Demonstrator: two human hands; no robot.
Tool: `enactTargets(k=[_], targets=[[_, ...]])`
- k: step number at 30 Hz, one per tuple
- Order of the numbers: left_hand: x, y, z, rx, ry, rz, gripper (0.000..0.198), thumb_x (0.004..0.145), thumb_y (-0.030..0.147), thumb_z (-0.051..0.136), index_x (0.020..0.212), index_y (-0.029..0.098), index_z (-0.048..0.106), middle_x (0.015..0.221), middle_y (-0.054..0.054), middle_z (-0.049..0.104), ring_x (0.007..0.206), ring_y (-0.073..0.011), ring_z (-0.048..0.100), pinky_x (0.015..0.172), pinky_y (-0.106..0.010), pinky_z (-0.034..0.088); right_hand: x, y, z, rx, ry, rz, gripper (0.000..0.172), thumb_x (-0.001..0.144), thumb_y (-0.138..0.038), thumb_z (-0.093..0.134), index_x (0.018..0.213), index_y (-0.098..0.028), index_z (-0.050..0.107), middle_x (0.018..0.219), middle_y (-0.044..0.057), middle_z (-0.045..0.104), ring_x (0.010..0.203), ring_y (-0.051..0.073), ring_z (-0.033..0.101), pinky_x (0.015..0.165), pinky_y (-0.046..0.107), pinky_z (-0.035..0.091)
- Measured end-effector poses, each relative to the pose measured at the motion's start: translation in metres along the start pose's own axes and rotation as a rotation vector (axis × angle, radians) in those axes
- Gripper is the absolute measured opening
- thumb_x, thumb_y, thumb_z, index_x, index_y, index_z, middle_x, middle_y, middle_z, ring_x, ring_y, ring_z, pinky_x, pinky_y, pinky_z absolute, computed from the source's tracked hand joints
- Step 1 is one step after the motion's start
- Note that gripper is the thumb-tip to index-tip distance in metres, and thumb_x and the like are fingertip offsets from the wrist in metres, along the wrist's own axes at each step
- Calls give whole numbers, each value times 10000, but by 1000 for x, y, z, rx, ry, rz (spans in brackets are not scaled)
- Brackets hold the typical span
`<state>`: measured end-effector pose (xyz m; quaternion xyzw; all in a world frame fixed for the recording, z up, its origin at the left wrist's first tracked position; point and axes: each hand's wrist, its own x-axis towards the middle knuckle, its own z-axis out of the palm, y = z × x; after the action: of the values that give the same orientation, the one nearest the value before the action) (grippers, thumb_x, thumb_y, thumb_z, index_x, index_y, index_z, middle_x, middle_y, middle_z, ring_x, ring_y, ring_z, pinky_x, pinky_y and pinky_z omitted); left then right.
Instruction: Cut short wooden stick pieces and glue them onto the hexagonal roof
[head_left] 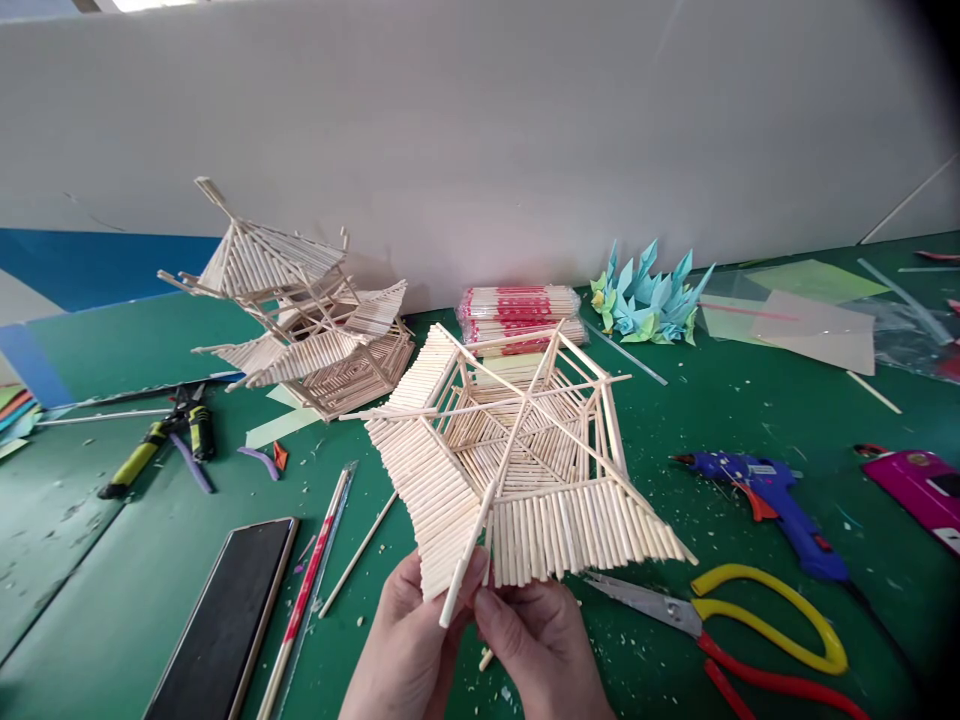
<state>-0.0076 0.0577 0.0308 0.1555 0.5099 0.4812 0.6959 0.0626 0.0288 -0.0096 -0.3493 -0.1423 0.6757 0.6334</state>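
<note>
A stick-built pavilion model (427, 470) made of thin round wooden sticks fills the middle of the head view. Three of its sloping roof panels are covered with close-set sticks, while bare crossed sticks span the open centre. My left hand (405, 640) pinches the near corner of the roof, thumb beside a protruding ridge stick. Right beside it, my right hand (544, 640) grips the lower edge of the front panel, its fingers partly hidden beneath. A short stick end (486, 658) shows between the hands; whether it is held, I cannot tell.
A tiered stick pagoda (300, 320) stands back left. Around lie wire cutters (161, 435), a phone (225, 610), a stick packet (307, 590), scissors (705, 615) and a blue glue gun (772, 495). Bundled sticks (521, 315) and folded-paper work (652, 300) line the back wall.
</note>
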Motion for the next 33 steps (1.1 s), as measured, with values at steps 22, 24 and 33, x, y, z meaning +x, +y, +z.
enactTargets(k=[22, 24, 33], targets=[[1, -6, -2, -4, 55, 7, 142, 566, 178, 786, 643, 150, 669, 615, -21, 695, 759, -226, 659, 685, -278, 499, -1, -5, 3, -14, 60, 44, 255, 603, -364, 766, 500, -171, 634, 489, -38, 508, 492, 80, 438, 555, 210, 422], [2, -6, -3, -10, 54, 9, 147, 565, 175, 786, 640, 148, 662, 618, -25, 695, 755, -228, 660, 681, -280, 500, -1, -4, 2, -30, 65, 54, 259, 597, -381, 765, 517, -168, 642, 488, -39, 498, 484, 79, 418, 534, 210, 405], [-1, -4, 0, 10, 44, 5, 151, 566, 176, 783, 671, 144, 679, 664, -39, 716, 782, -241, 659, 676, -279, 508, -2, 6, -6, 41, 122, 61, 250, 567, -378, 789, 573, -190, 624, 461, -69, 452, 433, 61, 313, 478, 206, 336]])
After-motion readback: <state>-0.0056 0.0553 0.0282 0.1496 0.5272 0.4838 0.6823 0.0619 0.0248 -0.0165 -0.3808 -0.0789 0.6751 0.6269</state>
